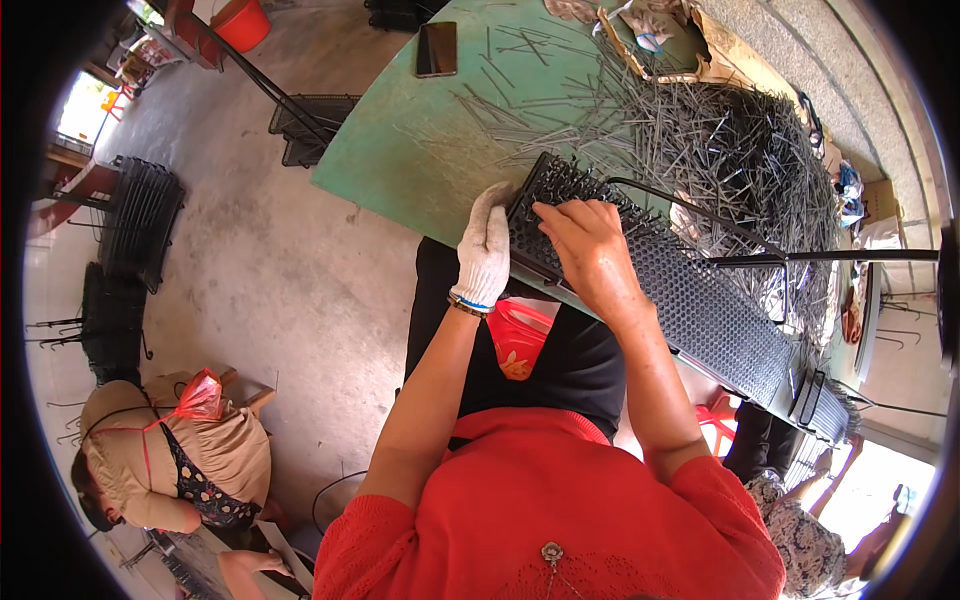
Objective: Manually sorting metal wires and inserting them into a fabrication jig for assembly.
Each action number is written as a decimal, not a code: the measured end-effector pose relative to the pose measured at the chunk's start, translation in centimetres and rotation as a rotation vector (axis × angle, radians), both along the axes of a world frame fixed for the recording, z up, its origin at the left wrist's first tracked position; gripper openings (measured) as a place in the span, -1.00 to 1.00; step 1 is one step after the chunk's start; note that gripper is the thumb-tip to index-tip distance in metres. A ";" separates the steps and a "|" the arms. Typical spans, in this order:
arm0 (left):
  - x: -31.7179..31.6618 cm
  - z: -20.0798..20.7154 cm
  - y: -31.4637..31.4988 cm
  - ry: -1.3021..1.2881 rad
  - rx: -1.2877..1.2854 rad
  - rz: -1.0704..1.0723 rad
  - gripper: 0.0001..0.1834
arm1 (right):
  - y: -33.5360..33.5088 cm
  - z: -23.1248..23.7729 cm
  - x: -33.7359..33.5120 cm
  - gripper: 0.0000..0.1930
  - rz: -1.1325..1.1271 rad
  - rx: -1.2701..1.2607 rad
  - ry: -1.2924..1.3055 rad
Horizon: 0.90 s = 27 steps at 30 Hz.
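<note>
A long black perforated panel [680, 285] slants from my lap area toward the right, lying along the near edge of a green table. Many short black pins [575, 182] stand up in the holes at its left end. My left hand [487, 245], in a white knitted glove, lies against that end with the fingers stretched along its edge. Bare, my right hand [592, 245] rests over the panel near the pins, fingertips bent together at its surface. Whatever those fingertips pinch is hidden. A thin black metal frame [730, 225] arches over the panel.
A tangled heap of thin dark strips [700, 150] covers the right side of the green table [400, 150]. A phone [437, 50] lies at its far left. Stacked black racks [140, 225] stand at left. Another person [190, 450] sits at lower left, a further one [800, 530] at lower right.
</note>
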<state>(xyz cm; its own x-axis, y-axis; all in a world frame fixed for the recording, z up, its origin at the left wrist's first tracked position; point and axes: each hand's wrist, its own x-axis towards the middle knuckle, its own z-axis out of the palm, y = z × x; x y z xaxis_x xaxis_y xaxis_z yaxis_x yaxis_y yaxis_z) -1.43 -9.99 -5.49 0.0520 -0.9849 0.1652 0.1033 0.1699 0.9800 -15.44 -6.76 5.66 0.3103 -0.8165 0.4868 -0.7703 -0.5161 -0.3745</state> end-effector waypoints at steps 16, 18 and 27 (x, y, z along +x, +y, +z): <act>0.2 0.7 -0.2 -0.202 -0.041 -0.048 -0.63 | 6.0 -2.6 -5.4 -0.76 -0.386 -0.062 -0.208; 0.5 1.0 -0.3 -0.195 -0.049 -0.031 -0.62 | 8.0 -2.6 -7.3 -0.78 -0.465 -0.097 -0.198; -0.2 0.0 -1.9 -0.162 -0.043 -0.051 -0.62 | 14.9 -5.8 -14.5 -0.73 -0.868 -0.114 0.015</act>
<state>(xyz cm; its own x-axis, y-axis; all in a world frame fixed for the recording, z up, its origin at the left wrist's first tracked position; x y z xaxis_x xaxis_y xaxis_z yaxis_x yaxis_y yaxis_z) -1.67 -11.87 -5.48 -0.0288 -0.9775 0.2091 -0.0455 0.2102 0.9766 -29.90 8.12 -0.11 -0.3916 -0.7137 0.5808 -0.9127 0.2214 -0.3433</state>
